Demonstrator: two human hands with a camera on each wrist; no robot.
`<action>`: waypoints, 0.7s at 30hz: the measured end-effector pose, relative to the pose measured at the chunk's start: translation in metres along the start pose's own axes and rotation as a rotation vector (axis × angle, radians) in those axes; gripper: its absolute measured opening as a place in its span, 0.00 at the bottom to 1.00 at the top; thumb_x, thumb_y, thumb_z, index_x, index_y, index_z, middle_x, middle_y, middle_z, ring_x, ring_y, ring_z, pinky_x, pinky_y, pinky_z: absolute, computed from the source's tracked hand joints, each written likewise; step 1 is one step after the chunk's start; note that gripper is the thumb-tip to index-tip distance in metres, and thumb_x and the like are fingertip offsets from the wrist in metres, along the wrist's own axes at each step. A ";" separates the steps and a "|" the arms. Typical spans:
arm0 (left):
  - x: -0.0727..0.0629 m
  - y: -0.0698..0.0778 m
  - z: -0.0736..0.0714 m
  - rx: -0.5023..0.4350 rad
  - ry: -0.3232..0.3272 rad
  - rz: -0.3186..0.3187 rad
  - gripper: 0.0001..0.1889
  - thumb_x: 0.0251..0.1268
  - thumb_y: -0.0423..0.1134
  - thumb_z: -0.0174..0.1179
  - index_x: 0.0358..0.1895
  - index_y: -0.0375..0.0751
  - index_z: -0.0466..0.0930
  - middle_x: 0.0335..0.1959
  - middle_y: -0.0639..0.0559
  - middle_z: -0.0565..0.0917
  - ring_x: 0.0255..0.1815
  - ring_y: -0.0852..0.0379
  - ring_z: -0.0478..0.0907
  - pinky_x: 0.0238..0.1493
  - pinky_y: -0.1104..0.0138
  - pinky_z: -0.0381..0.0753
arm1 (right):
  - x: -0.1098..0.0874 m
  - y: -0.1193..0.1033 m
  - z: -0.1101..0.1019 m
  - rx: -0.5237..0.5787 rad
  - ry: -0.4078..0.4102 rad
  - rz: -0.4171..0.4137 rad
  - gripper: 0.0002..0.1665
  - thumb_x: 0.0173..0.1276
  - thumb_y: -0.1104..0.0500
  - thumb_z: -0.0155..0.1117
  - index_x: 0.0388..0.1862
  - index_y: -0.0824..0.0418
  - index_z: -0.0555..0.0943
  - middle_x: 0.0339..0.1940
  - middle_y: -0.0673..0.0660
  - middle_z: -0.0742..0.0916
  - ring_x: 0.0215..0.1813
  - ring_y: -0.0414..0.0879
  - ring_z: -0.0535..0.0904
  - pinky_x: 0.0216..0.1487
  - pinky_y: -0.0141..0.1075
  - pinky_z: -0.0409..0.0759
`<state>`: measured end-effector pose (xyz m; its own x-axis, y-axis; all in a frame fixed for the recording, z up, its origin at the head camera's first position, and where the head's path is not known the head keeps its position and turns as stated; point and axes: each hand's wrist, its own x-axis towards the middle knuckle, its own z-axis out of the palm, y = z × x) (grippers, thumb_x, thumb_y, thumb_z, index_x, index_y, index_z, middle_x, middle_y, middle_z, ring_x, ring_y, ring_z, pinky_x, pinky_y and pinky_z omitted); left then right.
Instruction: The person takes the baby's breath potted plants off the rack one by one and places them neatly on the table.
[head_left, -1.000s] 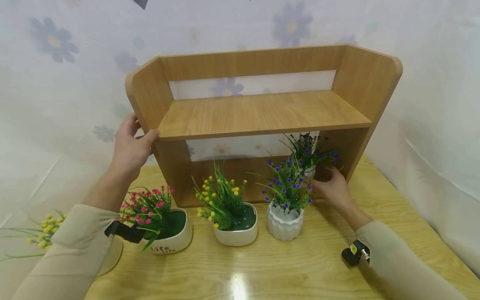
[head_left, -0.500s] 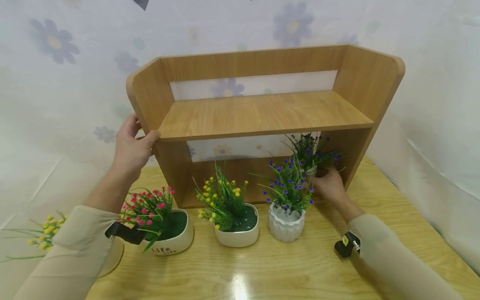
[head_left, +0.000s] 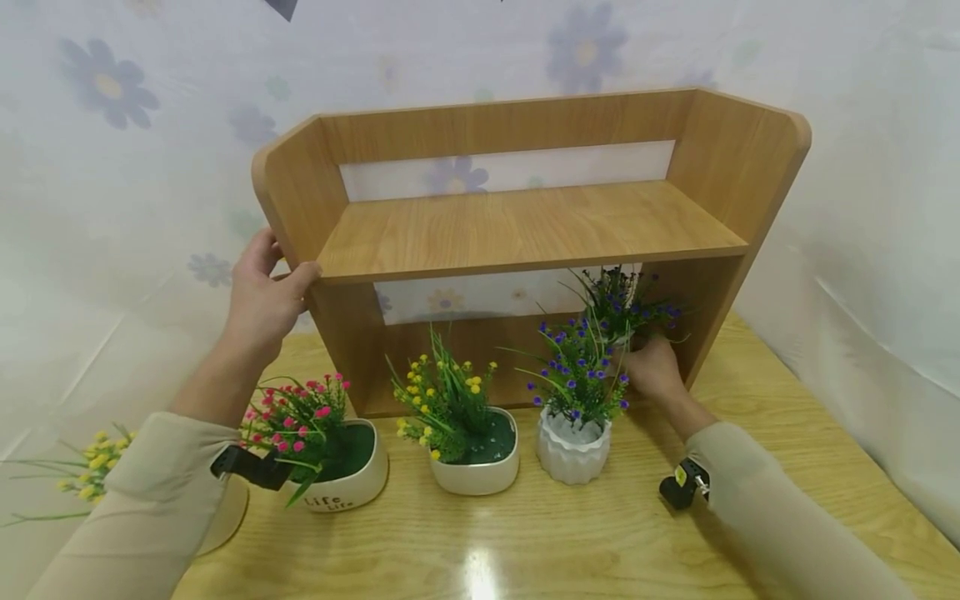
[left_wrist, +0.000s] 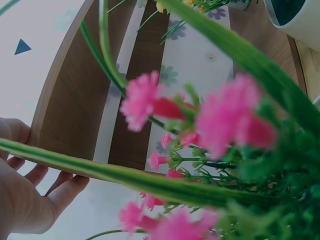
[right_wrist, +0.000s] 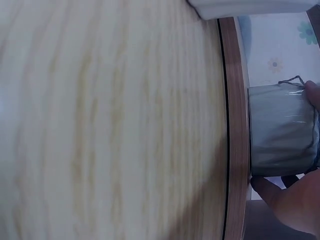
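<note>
A two-tier wooden desk shelf (head_left: pixel 525 225) stands on the table. My left hand (head_left: pixel 262 300) grips its left side panel, thumb at the front edge and fingers behind. Inside the lower tier, at the right, my right hand (head_left: pixel 654 368) holds a pot of dark purple flowers (head_left: pixel 618 293). That pot (right_wrist: pixel 282 132) looks pale grey in the right wrist view, with a cord near its top, and stands on the shelf's bottom board (right_wrist: pixel 237 125). In the head view it is partly hidden by a ribbed white pot (head_left: pixel 573 450) of purple flowers.
Along the shelf's front stand a cream pot (head_left: pixel 476 477) of yellow flowers and a "Life" pot (head_left: pixel 348 490) of pink flowers. Another yellow-flowered plant (head_left: pixel 93 467) is partly behind my left sleeve. Pink flowers (left_wrist: pixel 142 100) crowd the left wrist view.
My right forearm and wrist have shifted left, and the right hand has turned slightly around the pot. The left hand keeps its grip on the panel. The front row of pots looks unchanged.
</note>
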<state>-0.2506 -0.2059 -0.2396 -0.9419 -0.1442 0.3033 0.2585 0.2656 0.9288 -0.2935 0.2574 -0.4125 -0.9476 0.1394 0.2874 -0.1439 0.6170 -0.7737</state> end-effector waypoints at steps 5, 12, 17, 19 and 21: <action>-0.001 0.000 0.000 0.011 0.000 0.007 0.31 0.72 0.33 0.56 0.76 0.54 0.61 0.74 0.43 0.65 0.66 0.37 0.70 0.58 0.39 0.75 | -0.001 0.000 0.001 0.008 0.007 0.008 0.19 0.61 0.65 0.64 0.48 0.76 0.78 0.35 0.69 0.87 0.37 0.58 0.78 0.39 0.40 0.75; -0.001 0.001 0.001 0.010 0.004 0.000 0.32 0.72 0.33 0.56 0.76 0.55 0.61 0.74 0.44 0.65 0.66 0.37 0.70 0.58 0.39 0.75 | -0.002 0.000 0.000 0.003 0.029 0.007 0.23 0.63 0.63 0.65 0.53 0.76 0.74 0.40 0.74 0.86 0.42 0.64 0.80 0.44 0.45 0.77; -0.001 0.002 0.003 0.004 -0.003 -0.001 0.32 0.73 0.34 0.56 0.77 0.55 0.60 0.75 0.43 0.64 0.67 0.36 0.69 0.59 0.37 0.73 | -0.003 0.002 -0.001 -0.002 0.051 -0.012 0.18 0.62 0.65 0.66 0.47 0.75 0.78 0.30 0.66 0.87 0.35 0.57 0.78 0.37 0.39 0.76; -0.001 0.002 0.004 0.003 -0.007 0.001 0.32 0.73 0.34 0.56 0.77 0.55 0.60 0.75 0.43 0.64 0.67 0.36 0.69 0.59 0.38 0.73 | -0.003 0.002 -0.002 -0.002 0.058 -0.011 0.17 0.62 0.65 0.67 0.46 0.75 0.78 0.28 0.65 0.87 0.35 0.56 0.78 0.37 0.39 0.75; -0.001 0.002 0.004 0.007 -0.006 0.003 0.32 0.73 0.34 0.56 0.77 0.56 0.60 0.75 0.43 0.64 0.67 0.37 0.69 0.59 0.38 0.73 | -0.003 0.002 -0.002 0.004 0.060 -0.001 0.18 0.62 0.65 0.67 0.47 0.74 0.78 0.30 0.66 0.87 0.36 0.58 0.79 0.37 0.39 0.76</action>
<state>-0.2501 -0.2015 -0.2387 -0.9425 -0.1379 0.3044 0.2593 0.2729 0.9264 -0.2906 0.2598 -0.4135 -0.9285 0.1851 0.3218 -0.1463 0.6141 -0.7755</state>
